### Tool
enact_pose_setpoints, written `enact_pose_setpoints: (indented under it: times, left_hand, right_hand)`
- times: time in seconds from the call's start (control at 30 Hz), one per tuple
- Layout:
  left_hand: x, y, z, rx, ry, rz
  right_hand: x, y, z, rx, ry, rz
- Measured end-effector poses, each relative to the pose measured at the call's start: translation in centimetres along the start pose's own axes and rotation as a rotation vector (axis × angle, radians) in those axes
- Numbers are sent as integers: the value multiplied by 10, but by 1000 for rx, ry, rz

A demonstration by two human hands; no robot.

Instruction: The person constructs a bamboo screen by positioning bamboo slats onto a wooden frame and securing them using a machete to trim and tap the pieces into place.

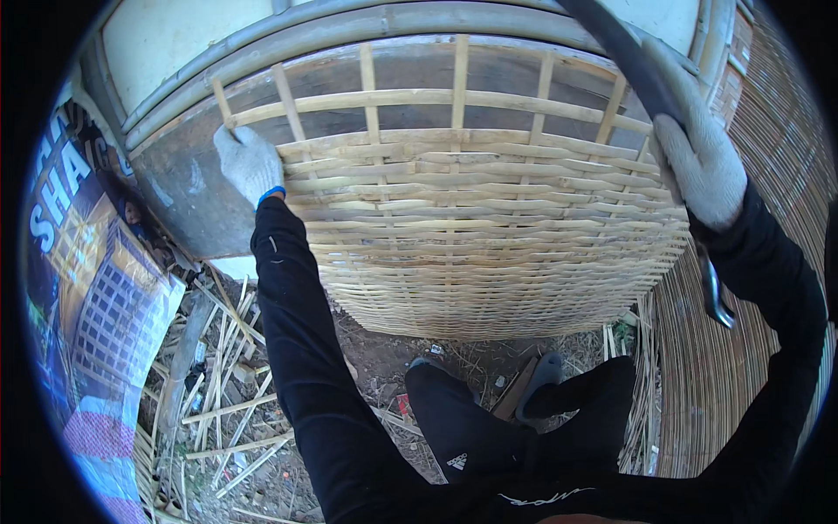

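Note:
My left hand [249, 163], in a white knit glove, is closed on the upper left corner of a woven bamboo panel [489, 231]. The panel's upper strips are spaced in an open grid; its lower strips are packed tightly. By the upper right corner, my right hand [709, 166], also gloved, holds a long dark blade-like tool [624, 57]. The tool slants from the top edge down past the palm. A shiny curved metal end [717, 297] shows below my right wrist, seemingly part of the same tool. Its middle is hidden by my hand.
A dark board [188, 188] stands behind the panel, under bamboo poles [375, 26]. Loose bamboo strips [227, 384] litter the ground at lower left, beside a printed banner [105, 297]. A slatted reed mat [716, 384] lies along the right. My legs are beneath the panel.

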State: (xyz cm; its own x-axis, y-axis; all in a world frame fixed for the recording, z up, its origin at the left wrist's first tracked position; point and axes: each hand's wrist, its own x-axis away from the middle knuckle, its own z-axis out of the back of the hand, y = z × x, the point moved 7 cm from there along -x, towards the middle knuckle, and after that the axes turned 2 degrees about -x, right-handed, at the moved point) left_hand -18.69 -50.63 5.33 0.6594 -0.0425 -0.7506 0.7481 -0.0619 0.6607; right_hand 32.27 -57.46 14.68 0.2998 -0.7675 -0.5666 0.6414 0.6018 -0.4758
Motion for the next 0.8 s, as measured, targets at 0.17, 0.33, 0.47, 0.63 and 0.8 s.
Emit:
enact_pose_setpoints:
  times: [0.17,0.33,0.47,0.63,0.8]
  left_hand:
    - [-3,12,-3,11,10,-4]
    - [1,20,-11,37,3,-51]
    - [2,25,-12,33,-9,-48]
    - [-1,21,-4,-2,-26,-40]
    - [-2,30,-8,53,-9,-46]
  right_hand:
    - [1,32,-18,322,-329,268]
    - [-4,22,16,301,-154,246]
    - [3,28,22,254,73,303]
    - [-1,30,9,315,-367,-19]
    - [-8,29,26,174,31,248]
